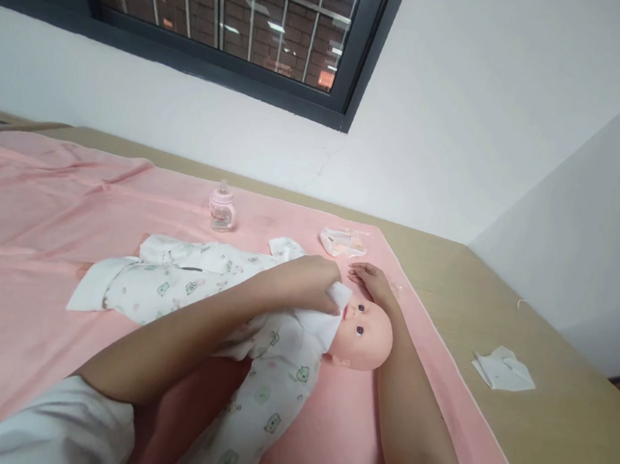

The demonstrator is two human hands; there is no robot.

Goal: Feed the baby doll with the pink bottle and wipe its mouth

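Note:
A baby doll [370,338] lies on its back on a pink blanket [345,427], its head to the right. It wears a white printed outfit [194,275]. My left hand [313,280] reaches over the doll's chest, its fingers closed on a white cloth [341,298] at the chin. Whether this cloth is separate or part of the outfit's collar, I cannot tell. Beyond the doll's head, my right hand [371,279] rests by the blanket with its fingers stretched out and nothing in them. My right forearm runs alongside the crown of the head.
A baby bottle [222,209] with a pink collar stands behind the doll. Close to my right hand lies a clear plastic packet [343,243]. A folded white cloth [504,369] is on the wooden surface [447,298] at right. White wall and a barred window rise behind.

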